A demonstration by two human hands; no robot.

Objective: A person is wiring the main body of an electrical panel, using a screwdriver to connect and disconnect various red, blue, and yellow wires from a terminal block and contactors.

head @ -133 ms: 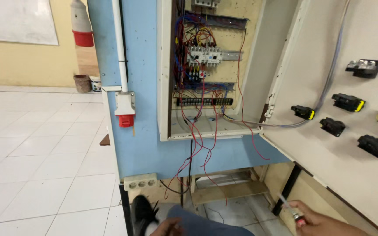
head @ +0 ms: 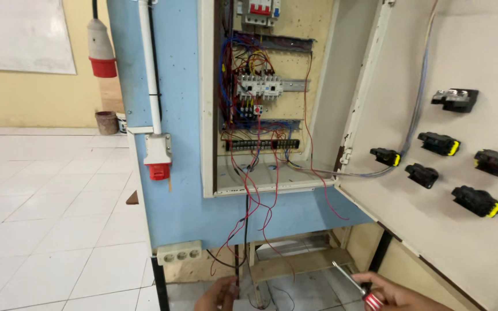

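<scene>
Fingers (head: 370,283) of the right hand (head: 396,296) clench a screwdriver (head: 357,284) with red-and-white handle and slim metal shaft, low right. Left hand (head: 219,294), whose grip I cannot tell, touches dangling wires (head: 243,230). Beyond stands the open electrical cabinet (head: 263,98).

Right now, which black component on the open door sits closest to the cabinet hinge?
The small black component with a yellow end, leftmost on the door; the other five sit farther right.

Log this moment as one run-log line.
right hand: holds screwdriver | left hand: low, by hanging wires | cabinet: door open, wiring exposed
</scene>
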